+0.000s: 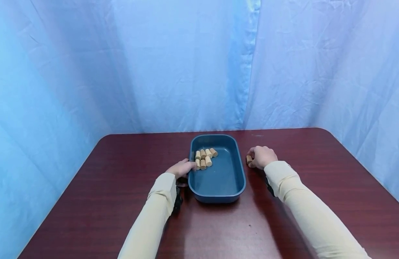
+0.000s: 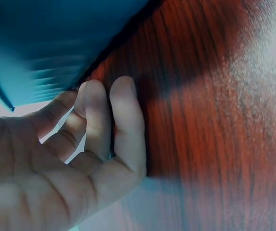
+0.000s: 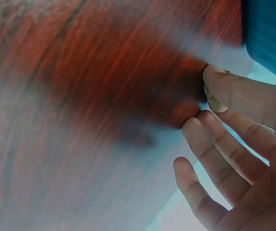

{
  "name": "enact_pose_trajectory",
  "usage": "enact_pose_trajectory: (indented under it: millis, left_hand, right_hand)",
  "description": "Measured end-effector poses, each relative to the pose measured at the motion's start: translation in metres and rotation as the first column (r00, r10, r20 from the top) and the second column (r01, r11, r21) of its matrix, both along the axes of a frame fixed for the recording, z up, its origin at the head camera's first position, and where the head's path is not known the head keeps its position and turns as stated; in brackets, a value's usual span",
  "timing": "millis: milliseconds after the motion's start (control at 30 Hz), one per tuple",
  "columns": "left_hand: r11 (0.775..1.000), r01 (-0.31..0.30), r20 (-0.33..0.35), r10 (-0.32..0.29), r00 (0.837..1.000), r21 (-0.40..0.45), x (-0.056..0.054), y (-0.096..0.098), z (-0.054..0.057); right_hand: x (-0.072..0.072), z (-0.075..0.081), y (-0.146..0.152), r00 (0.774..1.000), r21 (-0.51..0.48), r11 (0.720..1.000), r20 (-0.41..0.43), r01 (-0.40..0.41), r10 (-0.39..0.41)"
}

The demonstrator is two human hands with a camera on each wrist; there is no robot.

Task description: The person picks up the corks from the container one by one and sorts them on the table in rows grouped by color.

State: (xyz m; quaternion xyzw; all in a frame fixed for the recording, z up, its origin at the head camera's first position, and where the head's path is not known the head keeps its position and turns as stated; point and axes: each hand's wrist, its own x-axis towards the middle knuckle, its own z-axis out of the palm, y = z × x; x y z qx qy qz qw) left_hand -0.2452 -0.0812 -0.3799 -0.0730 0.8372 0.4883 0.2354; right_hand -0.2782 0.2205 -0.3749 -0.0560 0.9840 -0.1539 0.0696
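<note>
A deep blue rectangular basin [image 1: 216,198] with rounded corners stands on the table. Inside it, several cork stoppers [image 1: 208,161] lie in two rough rows along the left side. My left hand [image 1: 182,169] holds the basin's left rim; in the left wrist view its bent fingers [image 2: 128,115] lie against the outer wall and the tabletop. To the right of the basin, my right hand [image 1: 263,157] pinches another cork stopper [image 1: 249,159] between thumb and fingers at the table surface. In the right wrist view the thumb hides most of that stopper [image 3: 216,102].
The dark red wood-grain table [image 1: 122,180] has rounded far corners. Pale blue curtains [image 1: 186,72] hang behind it and at both sides. A dark band [image 1: 177,201] is worn at the left wrist.
</note>
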Motion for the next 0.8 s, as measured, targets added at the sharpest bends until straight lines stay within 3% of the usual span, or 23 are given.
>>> enact_pose_trajectory:
  millis: [433, 800]
  left_hand:
    - [1.000, -0.016, 0.008, 0.016, 1.000, 0.000, -0.0027, 0.0040, 0.0065]
    - [1.000, -0.007, 0.022, 0.007, 1.000, -0.011, 0.0013, 0.0026, 0.0052]
  right_hand:
    - [0.0008, 0.0024, 0.0025, 1.000, -0.009, 1.000, -0.014, -0.001, 0.000]
    - [0.0034, -0.0026, 0.0031, 1.000, -0.005, 1.000, -0.022, -0.012, 0.012]
